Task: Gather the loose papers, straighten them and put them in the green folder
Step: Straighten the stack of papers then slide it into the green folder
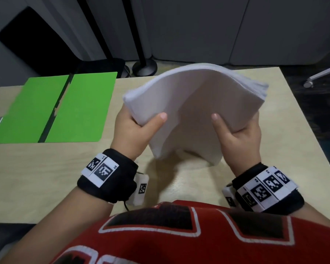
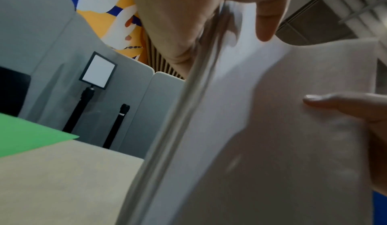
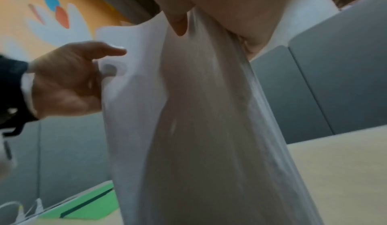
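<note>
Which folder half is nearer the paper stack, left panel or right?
The right panel of the open green folder: it lies between the dark spine and the paper stack, which both hands hold. The left panel is beyond the spine.

A: Pale wood tabletop (image 1: 46, 178); grey partition panels (image 1: 198, 29) behind.
B: Two black stands (image 2: 117, 126) against the panels, one bearing a framed white sign (image 2: 98, 70); an orange mural (image 3: 21, 18) above.

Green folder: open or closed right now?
Open. The green folder lies spread flat on the table, both panels showing either side of its dark spine, no papers inside.
</note>
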`<state>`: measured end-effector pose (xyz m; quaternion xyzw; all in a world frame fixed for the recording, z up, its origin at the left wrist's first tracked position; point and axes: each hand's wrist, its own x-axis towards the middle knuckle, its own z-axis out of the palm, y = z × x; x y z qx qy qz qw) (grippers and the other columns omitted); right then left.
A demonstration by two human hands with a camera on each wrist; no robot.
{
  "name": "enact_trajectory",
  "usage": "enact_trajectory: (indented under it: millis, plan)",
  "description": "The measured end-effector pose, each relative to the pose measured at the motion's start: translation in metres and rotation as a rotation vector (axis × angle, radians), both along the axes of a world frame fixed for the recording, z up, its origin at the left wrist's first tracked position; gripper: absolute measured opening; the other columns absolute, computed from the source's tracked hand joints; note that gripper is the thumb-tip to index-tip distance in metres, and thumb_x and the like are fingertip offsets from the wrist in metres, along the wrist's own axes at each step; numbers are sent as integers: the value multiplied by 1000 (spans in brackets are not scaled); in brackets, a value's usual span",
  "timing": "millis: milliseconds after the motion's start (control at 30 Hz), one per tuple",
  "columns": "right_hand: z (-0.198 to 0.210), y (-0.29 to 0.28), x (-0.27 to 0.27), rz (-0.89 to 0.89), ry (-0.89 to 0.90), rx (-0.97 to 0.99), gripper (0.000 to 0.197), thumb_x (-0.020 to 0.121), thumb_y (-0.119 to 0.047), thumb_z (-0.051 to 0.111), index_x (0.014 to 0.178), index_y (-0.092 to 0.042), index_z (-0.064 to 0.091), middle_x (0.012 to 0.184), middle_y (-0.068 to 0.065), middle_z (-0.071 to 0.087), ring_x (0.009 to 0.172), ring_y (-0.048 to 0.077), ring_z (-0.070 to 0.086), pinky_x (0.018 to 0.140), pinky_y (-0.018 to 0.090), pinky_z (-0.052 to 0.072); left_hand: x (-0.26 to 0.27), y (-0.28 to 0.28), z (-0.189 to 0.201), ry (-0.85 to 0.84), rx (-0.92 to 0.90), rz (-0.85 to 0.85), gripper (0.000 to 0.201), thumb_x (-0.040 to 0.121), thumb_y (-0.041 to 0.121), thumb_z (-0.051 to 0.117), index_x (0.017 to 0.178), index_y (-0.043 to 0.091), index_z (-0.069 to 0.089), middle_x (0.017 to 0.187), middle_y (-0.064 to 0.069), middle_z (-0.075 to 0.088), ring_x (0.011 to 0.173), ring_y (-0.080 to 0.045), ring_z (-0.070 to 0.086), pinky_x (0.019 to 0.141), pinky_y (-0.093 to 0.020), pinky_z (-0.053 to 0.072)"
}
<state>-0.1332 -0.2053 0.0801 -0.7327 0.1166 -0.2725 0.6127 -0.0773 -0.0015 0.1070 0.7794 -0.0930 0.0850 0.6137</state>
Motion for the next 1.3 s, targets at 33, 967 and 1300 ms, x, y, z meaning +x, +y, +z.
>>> enact_trajectory:
  millis: [33,967,1300]
  plan:
    - [-2,-2,1,-7,39,27,46,82,-17,72,120,-26,48,101,-22,60,94,-6,60,79,12,49,1,1,-2,34,-14,-29,50,65,38,72,105,9,63,97,-1,67,88,-7,61,77,-26,52]
    - [-6,0,6,109,113,-45,42,90,-12,60,128,-17,44,98,-28,55,84,-22,54,71,1,40,-3,-2,-20,218,141,-49,19,71,26,74,88,23,65,85,5,69,76,2,62,70,-20,50]
    - [-7,-6,9,16,217,-93,76,82,-28,71,142,-18,25,142,-3,36,119,11,48,97,26,42,23,13,18,-143,581,-67,33,83,-4,53,106,17,67,87,1,67,72,1,54,67,-7,43]
